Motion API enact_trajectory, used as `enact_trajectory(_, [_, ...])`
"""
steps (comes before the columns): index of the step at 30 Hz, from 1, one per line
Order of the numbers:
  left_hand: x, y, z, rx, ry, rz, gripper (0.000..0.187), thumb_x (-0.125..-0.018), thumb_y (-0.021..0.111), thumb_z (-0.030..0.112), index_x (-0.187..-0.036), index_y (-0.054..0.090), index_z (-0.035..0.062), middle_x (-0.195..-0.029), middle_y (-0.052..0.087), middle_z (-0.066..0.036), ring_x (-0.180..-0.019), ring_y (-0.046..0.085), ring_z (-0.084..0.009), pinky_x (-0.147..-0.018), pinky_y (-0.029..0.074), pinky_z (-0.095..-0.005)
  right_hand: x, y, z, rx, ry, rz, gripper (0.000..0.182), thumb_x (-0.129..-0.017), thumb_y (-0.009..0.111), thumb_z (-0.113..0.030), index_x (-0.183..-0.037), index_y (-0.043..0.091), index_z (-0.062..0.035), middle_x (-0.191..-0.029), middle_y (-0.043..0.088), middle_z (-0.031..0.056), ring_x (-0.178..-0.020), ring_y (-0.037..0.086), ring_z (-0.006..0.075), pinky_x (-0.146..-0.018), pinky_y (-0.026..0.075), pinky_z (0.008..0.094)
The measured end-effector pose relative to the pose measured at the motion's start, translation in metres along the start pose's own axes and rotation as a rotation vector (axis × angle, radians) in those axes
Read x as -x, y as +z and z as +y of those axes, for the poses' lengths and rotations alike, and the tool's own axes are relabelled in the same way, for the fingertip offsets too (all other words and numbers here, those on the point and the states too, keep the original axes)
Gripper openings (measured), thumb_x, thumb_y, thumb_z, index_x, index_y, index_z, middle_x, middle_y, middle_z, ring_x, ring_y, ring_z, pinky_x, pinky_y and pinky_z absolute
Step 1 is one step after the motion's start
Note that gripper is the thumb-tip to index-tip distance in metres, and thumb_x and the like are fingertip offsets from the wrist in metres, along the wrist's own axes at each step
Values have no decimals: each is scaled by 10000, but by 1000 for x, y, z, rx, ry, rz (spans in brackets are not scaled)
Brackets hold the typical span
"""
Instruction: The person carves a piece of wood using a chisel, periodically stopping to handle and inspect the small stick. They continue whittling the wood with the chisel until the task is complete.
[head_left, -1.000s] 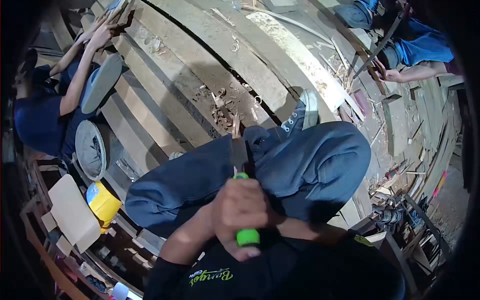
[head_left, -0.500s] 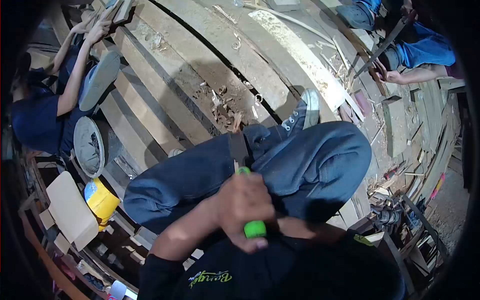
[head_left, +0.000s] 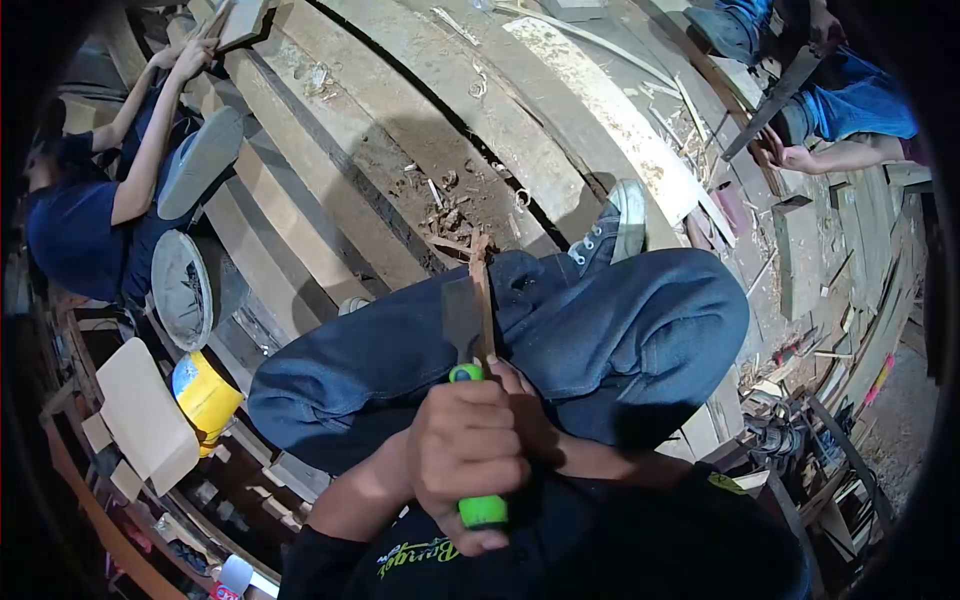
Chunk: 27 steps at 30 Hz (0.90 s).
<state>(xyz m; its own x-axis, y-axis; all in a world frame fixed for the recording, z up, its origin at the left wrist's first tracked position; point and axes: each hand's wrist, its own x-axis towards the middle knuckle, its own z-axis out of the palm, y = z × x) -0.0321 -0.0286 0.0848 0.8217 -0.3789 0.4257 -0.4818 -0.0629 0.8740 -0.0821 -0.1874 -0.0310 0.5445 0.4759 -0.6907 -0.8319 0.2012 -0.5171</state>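
My left hand (head_left: 465, 450) is closed around the green handle (head_left: 484, 511) of a chisel. Its wide, flat dark blade (head_left: 461, 312) points away from me over my lap. Just right of the blade stands a narrow wooden stick (head_left: 484, 310), its far tip rough and splintered. My right hand (head_left: 527, 408) is wrapped round the stick's lower end, partly hidden behind my left hand. Blade and stick lie side by side, close together between my bent knees.
Wood shavings (head_left: 455, 222) lie on the planks (head_left: 400, 110) beyond my legs. At the left, a seated person (head_left: 75, 235) handles a board, near a bucket (head_left: 182, 290) and a yellow container (head_left: 208, 400). Another person's hand (head_left: 797, 158) steadies wood beside a handsaw (head_left: 780, 100).
My left hand and the chisel have shifted left and slightly toward me. The blade now sits beside the stick, which shows along more of its length. The handsaw has moved slightly.
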Motion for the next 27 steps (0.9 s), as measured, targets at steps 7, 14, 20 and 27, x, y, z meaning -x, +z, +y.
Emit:
enact_trajectory(7, [5, 17, -56, 18, 59, 80, 387, -724, 669, 459, -673, 543, 97, -610, 501, -41, -540, 539, -270, -532, 382, -386, -2, 1, -4, 10, 10, -19, 294, -1060, 477, -313, -1159, 567, -52, -1019, 616, 37, -959, 618, 155, -845, 500, 303])
enact_trajectory(14, [4, 5, -69, -54, 39, 20, 386, -742, 650, 462, -674, 545, 97, -600, 500, -61, -555, 546, -293, -542, 386, -400, -4, 2, -1, 25, 4, -25, 294, -1058, 479, -307, -1161, 567, -47, -1036, 620, 43, -976, 621, 161, -859, 501, 310])
enact_trajectory(20, [11, 8, -41, -20, 23, 71, 414, -782, 618, 485, -670, 579, 89, -620, 543, -56, -533, 552, -273, -542, 404, -388, -7, 4, 0, 11, 18, -19, 294, -1056, 480, -302, -1162, 567, -43, -1050, 624, 49, -991, 624, 167, -870, 502, 316])
enact_trajectory(27, [5, 10, 6, 97, 46, 73, 464, -820, 601, 500, -730, 617, 45, -640, 508, -56, -524, 521, -254, -547, 403, -380, -9, -2, 0, -23, 49, -60, 294, -1054, 481, -296, -1163, 567, -37, -1067, 629, 55, -1008, 628, 174, -884, 503, 323])
